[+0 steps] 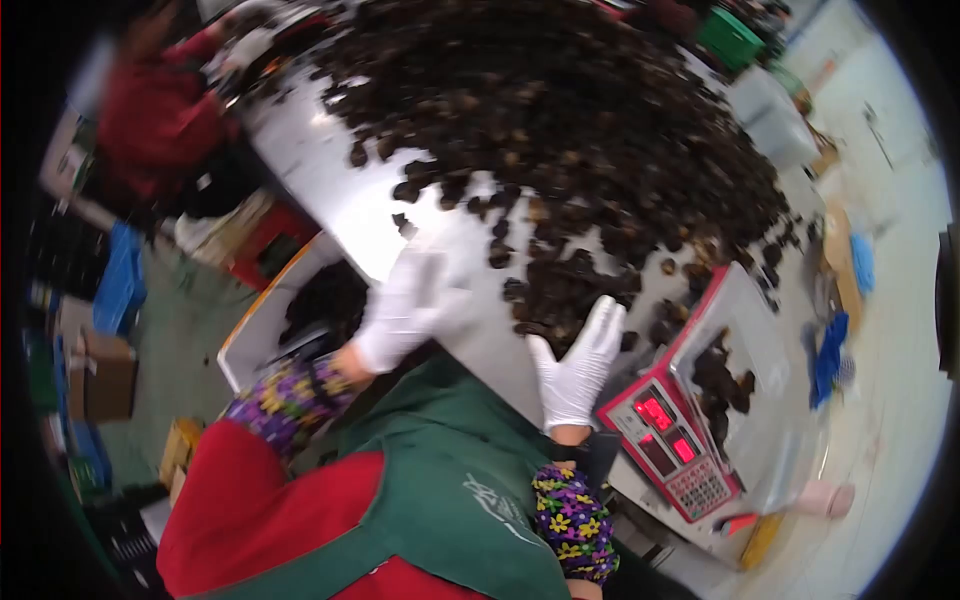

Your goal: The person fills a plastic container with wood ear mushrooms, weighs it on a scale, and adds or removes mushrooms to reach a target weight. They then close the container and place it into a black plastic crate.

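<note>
My left hand [405, 310], in a white glove, is above the near left edge of the metal table [385, 225]. Motion blurs it, but its fingers look stretched out and apart, with nothing seen in them. A small dark piece [404, 226] shows just past its fingertips. My right hand [582, 368], also white-gloved, is open with the thumb spread, beside a small cluster of dark brown roundish pieces [565, 290]. Their exact kind is hard to make out. Right of that hand stands a red digital scale [668, 445] with lit red digits, and several dark pieces [720, 380] lie in its clear tray.
A large heap of the same dark pieces [560, 110] covers the far table. Below the table's left edge is a white-walled bin [240, 340] with dark contents. A person in red [160, 130] works at the far left. A green crate [730, 40] stands at the back right.
</note>
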Available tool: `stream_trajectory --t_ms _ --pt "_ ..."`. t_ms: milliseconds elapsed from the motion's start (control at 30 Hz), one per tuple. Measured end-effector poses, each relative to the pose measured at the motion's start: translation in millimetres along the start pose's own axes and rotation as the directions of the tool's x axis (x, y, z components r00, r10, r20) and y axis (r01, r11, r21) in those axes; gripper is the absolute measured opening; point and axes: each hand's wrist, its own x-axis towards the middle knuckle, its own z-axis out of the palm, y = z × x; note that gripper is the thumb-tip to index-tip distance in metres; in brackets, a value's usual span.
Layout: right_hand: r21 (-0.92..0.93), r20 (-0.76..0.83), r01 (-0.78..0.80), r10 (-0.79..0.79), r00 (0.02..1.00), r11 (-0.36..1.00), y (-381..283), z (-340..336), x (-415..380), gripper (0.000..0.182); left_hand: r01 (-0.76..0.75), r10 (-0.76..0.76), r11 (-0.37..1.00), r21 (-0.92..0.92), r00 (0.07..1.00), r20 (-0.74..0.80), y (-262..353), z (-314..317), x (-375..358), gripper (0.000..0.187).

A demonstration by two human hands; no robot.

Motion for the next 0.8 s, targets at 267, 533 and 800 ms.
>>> stream_trajectory --t_ms 267,533,800 --pt "-0.105 0.006 0.033 -0.032 0.999 0.994 13.8 6.0 2.3 0.119 -0.163 0.124 0.937 0.309 0.982 0.141 27.9 134.7 41.2 0.071" --pt "-0.243 -0.032 0.114 -0.125 0.992 0.963 23.2 17.3 24.9 0.091 -0.223 0.216 0.971 0.082 0.973 0.078 27.0 141.9 37.5 0.032" --pt "0.868 0.187 -0.237 0.155 0.970 0.436 -11.1 16.9 27.1 0.021 0.052 -0.062 0.965 -0.258 0.998 -0.030 49.8 132.7 10.4 0.025"
